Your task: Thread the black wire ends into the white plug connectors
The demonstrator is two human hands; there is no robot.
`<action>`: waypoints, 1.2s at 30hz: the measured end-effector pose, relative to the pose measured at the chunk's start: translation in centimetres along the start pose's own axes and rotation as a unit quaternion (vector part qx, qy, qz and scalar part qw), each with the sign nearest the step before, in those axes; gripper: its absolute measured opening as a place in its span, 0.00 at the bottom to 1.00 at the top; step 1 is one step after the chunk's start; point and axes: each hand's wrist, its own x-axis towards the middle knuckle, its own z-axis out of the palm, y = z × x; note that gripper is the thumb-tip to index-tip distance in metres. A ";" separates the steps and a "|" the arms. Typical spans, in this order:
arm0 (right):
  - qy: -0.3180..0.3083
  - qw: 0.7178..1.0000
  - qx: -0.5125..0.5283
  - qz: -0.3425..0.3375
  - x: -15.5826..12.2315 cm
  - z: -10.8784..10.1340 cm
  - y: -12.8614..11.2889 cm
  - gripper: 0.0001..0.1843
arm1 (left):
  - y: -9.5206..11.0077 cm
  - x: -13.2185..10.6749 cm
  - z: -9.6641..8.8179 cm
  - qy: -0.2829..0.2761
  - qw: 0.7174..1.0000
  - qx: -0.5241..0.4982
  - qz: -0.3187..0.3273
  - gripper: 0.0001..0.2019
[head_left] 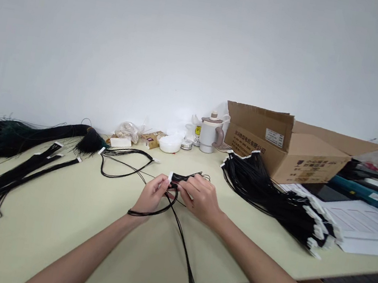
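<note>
Pinching white-capped thin black wires (180, 178), left hand (152, 194) and right hand (201, 198) fingers closed.

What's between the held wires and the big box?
A pile of black wires with white plugs lies between the held wires and the cardboard box, seen in the head view.
</note>
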 end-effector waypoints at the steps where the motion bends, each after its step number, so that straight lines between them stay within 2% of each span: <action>1: 0.003 1.000 -0.005 -0.001 0.0 0.0 0.0 0.10 | 0.0 -0.1 0.1 -0.006 1.000 0.006 0.000 0.15; 13: 0.001 1.000 -0.003 -0.011 -0.3 0.0 0.0 0.08 | 0.5 -0.6 0.5 -0.012 1.000 0.000 -0.012 0.16; 19: 0.026 0.999 -0.037 0.010 0.1 0.1 0.7 0.05 | 0.5 -0.4 0.6 0.001 0.989 -0.132 -0.066 0.16; 24: 0.108 0.986 -0.086 0.097 0.3 -0.6 2.8 0.05 | 1.2 -0.5 -0.1 -0.013 0.967 -0.230 -0.111 0.13; 29: 0.117 0.976 -0.133 0.129 0.4 -1.4 4.4 0.07 | 1.4 -0.8 -0.1 -0.047 0.968 -0.204 -0.138 0.14; 36: 0.158 0.973 -0.149 0.080 0.1 -1.2 4.7 0.07 | 1.2 -0.7 0.0 -0.048 0.973 -0.175 -0.143 0.15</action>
